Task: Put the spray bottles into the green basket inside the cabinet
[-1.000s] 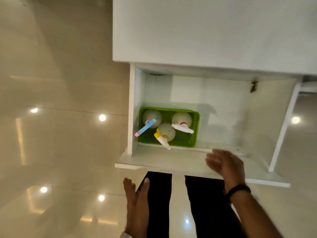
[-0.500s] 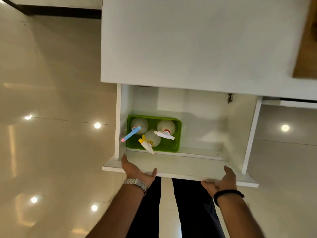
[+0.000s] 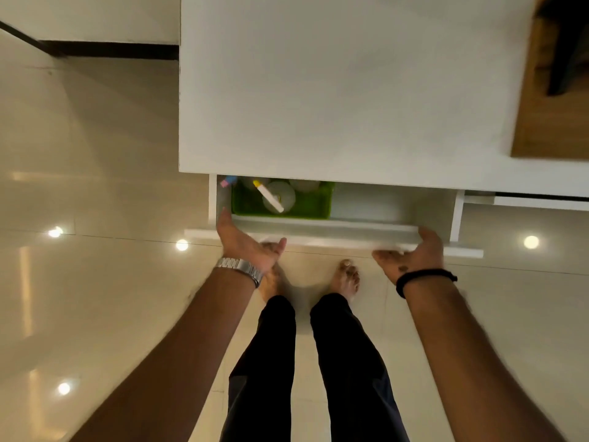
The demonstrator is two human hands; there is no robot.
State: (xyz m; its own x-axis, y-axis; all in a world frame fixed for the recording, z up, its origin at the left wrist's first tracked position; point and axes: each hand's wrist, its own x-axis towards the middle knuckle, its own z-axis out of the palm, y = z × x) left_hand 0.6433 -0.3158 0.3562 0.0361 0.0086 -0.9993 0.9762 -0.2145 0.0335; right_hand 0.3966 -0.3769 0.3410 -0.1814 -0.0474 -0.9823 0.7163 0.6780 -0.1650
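White spray bottles point(image 3: 279, 196) in green plastic basket point(image 3: 314, 208), beyond my left fingers point(image 3: 225, 216); both my hands' fingers lie released against the white cabinet door point(image 3: 334, 235).

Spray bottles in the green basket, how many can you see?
3, partly hidden by the cabinet top: blue-nozzle bottle at left, yellow-nozzle bottle in front, third bottle behind.

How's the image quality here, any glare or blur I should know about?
Head view: ceiling-light glare spots on the glossy floor; forearms motion-blurred; wide-angle bending at the edges; basket shadowed and half hidden under the cabinet top.
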